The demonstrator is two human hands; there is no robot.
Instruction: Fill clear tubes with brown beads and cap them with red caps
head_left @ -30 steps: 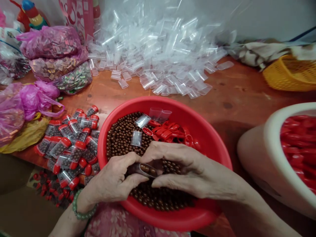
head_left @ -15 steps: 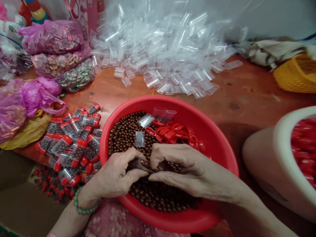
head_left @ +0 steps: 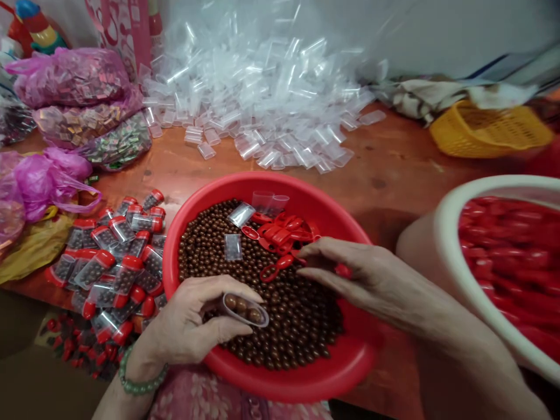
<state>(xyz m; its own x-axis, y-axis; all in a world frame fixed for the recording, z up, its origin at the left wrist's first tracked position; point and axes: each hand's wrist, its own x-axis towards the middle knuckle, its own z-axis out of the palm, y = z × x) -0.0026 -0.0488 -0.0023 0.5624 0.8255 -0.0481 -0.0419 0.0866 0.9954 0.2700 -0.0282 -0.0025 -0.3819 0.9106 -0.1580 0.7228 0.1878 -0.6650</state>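
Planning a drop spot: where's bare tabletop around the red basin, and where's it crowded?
Bare wooden tabletop shows between the red basin, yellow basket and white tub: the widest patch. A smaller one lies between the clear sleeves and capped tubes. Crowded: left, tubes and bags; far side, sleeves; inside the basin, left hand and right hand over brown beads.

The right hand [head_left: 350,280] has left the clear oval tube [head_left: 245,309] and moved farther right, its fingertips now at the red plastic caps [head_left: 284,233]. The tube's mouth, with brown beads [head_left: 236,304] inside, is now uncovered.
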